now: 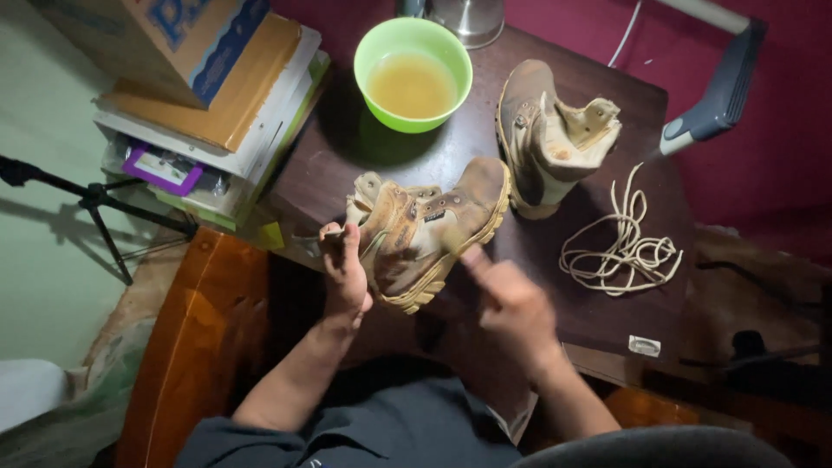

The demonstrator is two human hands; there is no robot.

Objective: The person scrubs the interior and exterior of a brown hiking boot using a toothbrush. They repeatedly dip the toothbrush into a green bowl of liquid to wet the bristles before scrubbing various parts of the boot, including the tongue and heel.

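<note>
Nearest to us, our left hand grips the tan boot at its ankle opening, fingers curled tight around the collar edge and tongue, so the boot lies tipped on its side at the near edge of the dark desk with its sole turned toward our right. Our right hand is blurred; the forefinger seems stretched out toward the boot's sole and side, the other fingers loosely curled, and we cannot tell whether it pinches anything or quite touches the leather.

As we judge it, working the side of this boot well calls for the left hand to keep the collar clamped firmly so the boot does not roll, while the right hand works in short strokes along the welt rather than across it, staying over the desk and not off its near edge.

A little farther off to the right, a loose coil of pale laces lies on the desk, apart from both boots. Beyond it stands the second boot, unlaced, its tongue flopped open. Farther still, a green bowl holds a yellowish liquid. At the far left, a stack of boxes and books sits beside the desk.
</note>
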